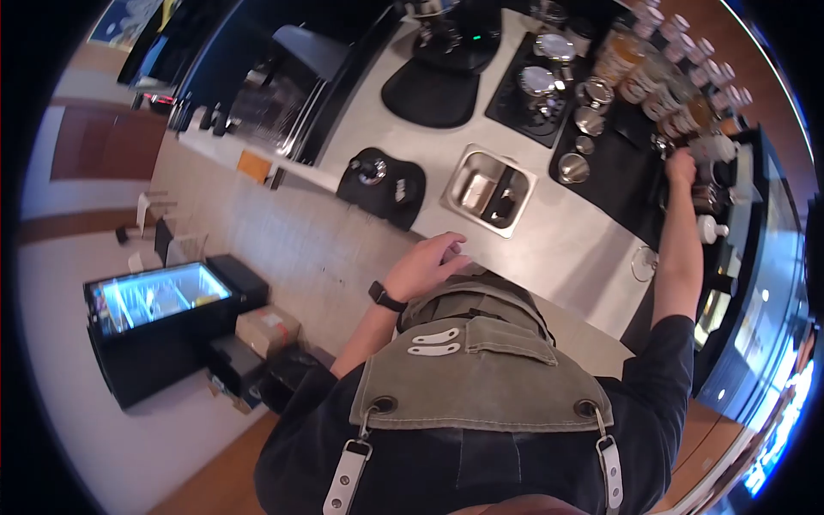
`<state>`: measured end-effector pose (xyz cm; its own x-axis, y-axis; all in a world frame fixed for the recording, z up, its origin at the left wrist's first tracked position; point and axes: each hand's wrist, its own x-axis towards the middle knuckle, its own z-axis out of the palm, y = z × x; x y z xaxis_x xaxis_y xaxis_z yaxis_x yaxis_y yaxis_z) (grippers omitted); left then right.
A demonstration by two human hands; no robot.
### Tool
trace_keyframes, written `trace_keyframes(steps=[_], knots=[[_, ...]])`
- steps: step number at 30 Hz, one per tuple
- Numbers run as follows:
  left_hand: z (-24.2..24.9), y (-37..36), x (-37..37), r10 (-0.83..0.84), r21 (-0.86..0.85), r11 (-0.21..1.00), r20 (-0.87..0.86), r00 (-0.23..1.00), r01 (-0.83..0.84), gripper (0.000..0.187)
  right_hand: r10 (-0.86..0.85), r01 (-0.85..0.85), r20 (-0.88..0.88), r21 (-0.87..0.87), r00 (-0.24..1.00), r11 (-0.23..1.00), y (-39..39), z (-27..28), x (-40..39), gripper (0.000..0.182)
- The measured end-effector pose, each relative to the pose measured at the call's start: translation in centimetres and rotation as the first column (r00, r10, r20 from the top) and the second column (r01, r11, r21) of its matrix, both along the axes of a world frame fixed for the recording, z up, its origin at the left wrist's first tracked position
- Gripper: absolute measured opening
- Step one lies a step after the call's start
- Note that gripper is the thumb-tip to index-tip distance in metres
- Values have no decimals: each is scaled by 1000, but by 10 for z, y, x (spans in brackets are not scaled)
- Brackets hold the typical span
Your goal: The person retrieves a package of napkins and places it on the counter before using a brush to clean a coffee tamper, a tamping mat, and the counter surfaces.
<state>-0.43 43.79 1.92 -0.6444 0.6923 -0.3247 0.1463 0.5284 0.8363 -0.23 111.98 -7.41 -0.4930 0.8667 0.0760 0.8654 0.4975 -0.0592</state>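
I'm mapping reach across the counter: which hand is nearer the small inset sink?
Left. The left hand rests at the counter edge just below the sink; the right hand reaches far beyond it, among the bottles.

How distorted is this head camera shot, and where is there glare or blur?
Head view: strong fisheye, so the counter edge bows and black corners frame a round picture. Glare blows out the lit display case at left and the bright screens at lower right. The apron close below is soft. The right hand by the bottles is small and slightly blurred; the left hand is sharper.
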Motion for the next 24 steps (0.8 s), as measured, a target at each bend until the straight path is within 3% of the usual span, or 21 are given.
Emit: trace_keyframes(steps=[8, 11, 14, 16, 17, 20, 21, 22, 23, 24], knots=[[-9, -23, 3, -67, 7, 998, -13, 998, 67, 39, 52, -59, 71, 101, 996, 993, -3, 67, 6, 44], [-5, -21, -10, -109, 70, 992, 21, 994, 107, 38, 179, -193, 93, 184, 979, 964, -1, 115, 14, 44], [4, -15, -22, -161, 183, 972, 49, 986, 149, 38, 176, -138, -154, 229, 972, 964, -90, 202, 14, 48], [19, -5, -34, -206, 282, 942, 51, 977, 184, 39, 288, -193, -476, 240, 831, 952, -176, 254, 23, 49], [26, 0, -42, -278, 328, 915, 96, 956, 234, 45, 366, -287, -596, 228, 715, 930, -198, 263, 31, 47], [50, 12, -54, -252, 491, 858, 149, 956, 150, 53, 482, -560, -823, 256, 302, 788, -298, 265, 53, 39], [58, 16, -58, -262, 506, 850, 164, 951, 147, 64, 420, -714, -868, 117, 265, 691, -334, 258, 63, 36], [62, 19, -59, -276, 540, 830, 180, 944, 140, 65, 437, -824, -882, 110, 178, 556, -365, 244, 68, 35], [65, 22, -58, -290, 572, 810, 196, 937, 131, 66, 478, -808, -838, 77, 265, 584, -397, 233, 73, 38], [67, 23, -58, -306, 601, 790, 213, 928, 123, 67, 611, -854, -720, 50, 329, 518, -424, 230, 77, 40]])
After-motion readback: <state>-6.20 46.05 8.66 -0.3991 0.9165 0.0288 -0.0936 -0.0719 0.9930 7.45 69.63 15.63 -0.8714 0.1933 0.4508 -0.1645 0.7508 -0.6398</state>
